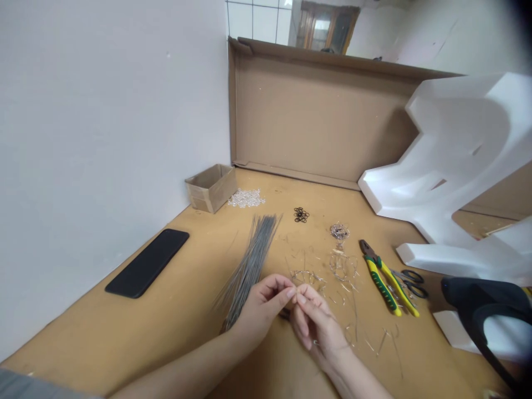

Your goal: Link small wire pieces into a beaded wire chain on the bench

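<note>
My left hand [266, 302] and my right hand [315, 318] meet fingertip to fingertip above the front middle of the table. Both are closed in a pinch, and whatever lies between the fingertips is too small to make out. Left of the hands, partly behind my left hand, lies a bundle of thin grey wires [254, 255]. Just beyond the fingertips are bent wire pieces [306, 277]. A dark item under the hands is mostly hidden. To the right, yellow-green pliers [380, 277] lie beside scissors [413, 282].
At the back left stands a small cardboard box [211, 188] next to a pile of clear small pieces [246, 198]. Black rings [301, 215] and a wire cluster [339, 231] lie mid-table. A black phone [148, 263] is at left; white foam [465, 149] stands at right.
</note>
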`<state>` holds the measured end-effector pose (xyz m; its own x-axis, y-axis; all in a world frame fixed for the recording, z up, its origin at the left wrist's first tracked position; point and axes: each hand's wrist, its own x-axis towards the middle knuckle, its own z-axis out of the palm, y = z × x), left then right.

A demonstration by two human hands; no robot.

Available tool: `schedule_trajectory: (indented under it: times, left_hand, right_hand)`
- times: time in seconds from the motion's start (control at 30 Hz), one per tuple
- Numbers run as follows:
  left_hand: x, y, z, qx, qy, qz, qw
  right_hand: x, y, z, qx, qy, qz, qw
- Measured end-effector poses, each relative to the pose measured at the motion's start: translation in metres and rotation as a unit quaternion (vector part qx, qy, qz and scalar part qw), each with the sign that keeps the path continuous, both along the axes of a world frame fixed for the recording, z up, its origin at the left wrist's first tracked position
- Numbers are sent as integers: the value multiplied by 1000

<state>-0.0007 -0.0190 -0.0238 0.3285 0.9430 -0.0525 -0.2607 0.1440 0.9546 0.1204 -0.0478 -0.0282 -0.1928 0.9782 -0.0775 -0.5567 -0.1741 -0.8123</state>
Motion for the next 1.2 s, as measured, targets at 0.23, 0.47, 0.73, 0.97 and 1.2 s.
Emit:
schedule_trajectory:
  times: [0.23,0.47,0.73,0.97,1.2]
  left_hand:
    - [2,-2,2,20,25,1,999]
    - [-2,11,3,-40,19,21,999]
    - [-3,13,7,-20,41,11,999]
    - [-3,4,8,55,64,29,996]
    - [-8,-2,3,185,152,33,970]
  right_hand:
    - [4,2,3,-84,101,67,989]
    - [12,10,-1,-68,-67,19,995]
    - [14,10,-4,-52,-85,13,995]
    - [11,8,0,-75,46,57,994]
    - [11,7,5,-79,89,83,989]
